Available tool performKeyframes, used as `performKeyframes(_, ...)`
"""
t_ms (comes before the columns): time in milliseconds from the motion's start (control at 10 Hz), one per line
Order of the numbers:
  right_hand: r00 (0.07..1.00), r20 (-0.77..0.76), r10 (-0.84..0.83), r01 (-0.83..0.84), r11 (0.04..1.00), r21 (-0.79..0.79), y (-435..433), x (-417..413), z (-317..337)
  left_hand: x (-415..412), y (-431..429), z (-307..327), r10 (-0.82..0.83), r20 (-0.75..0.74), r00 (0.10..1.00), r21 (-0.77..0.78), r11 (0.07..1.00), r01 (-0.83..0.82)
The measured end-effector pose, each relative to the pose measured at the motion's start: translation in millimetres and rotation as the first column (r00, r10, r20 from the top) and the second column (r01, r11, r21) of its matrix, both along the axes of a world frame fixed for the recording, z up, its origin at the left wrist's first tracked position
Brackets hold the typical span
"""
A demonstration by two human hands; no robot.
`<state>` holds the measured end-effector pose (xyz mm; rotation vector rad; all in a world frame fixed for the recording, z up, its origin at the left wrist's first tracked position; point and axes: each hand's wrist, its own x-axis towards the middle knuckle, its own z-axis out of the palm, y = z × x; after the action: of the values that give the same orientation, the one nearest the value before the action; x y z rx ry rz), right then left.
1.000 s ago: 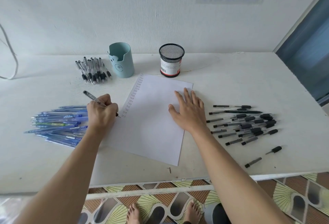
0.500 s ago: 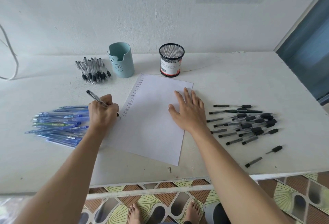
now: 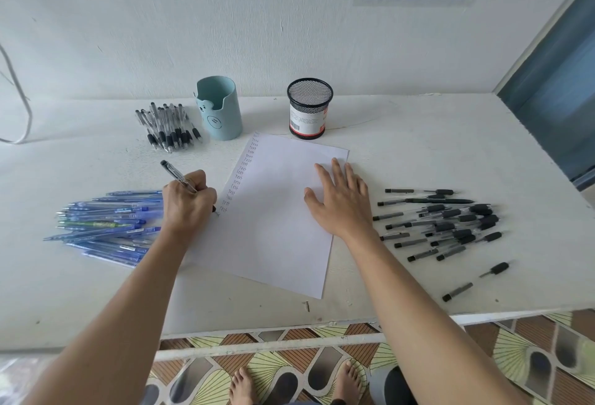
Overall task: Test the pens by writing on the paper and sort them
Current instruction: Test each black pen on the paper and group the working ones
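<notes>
Paper (image 3: 277, 211): you have the word "Test" handwritten again and again in one column down its left edge.
Mesh cup (image 3: 309, 105): your label carries a barcode; its print is too small to read.

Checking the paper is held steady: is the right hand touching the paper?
Touching. The head view shows the right hand lying flat on the paper, fingers spread.

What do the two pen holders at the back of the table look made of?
Black holder: likely metal wire mesh, see-through fine grid, paper barcode label round its base. Blue holder: smooth, opaque, matte, with a bear face; plastic or silicone, cannot tell.
</notes>
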<state>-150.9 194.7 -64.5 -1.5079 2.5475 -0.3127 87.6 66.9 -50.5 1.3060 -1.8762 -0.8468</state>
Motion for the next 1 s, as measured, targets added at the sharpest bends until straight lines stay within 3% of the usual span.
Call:
performKeyframes(600, 1.000, -0.001, 0.001, -0.001, 1.000, 0.005, 0, 0, -1, 0, 1, -3, -0.022, 0.020, 1.000, -0.009, 1.000, 0.023)
performKeyframes(700, 1.000, 0.000, 0.002, -0.002, 1.000, 0.004, 0, 0, -1, 0, -1, -1, 0.009, -0.045, 0.999, 0.044, 0.999, -0.007)
performKeyframes(800, 1.000, 0.000, 0.001, -0.001, 1.000, 0.005, 0, 0, 0, 2, -7, 2, 0.089, -0.263, 0.961, 0.182, 0.982, -0.041)
performKeyframes(900, 1.000, -0.003, 0.001, -0.001, 1.000, 0.004, 0, 0, -1, 0, -11, 4, 0.141, -0.381, 0.914, 0.256, 0.966, -0.042)
performKeyframes(1000, 1.000, -0.002, 0.002, -0.002, 1.000, 0.006, 0, 0, -1, -2, -16, 3, 0.156, -0.328, 0.932, 0.254, 0.965, -0.071)
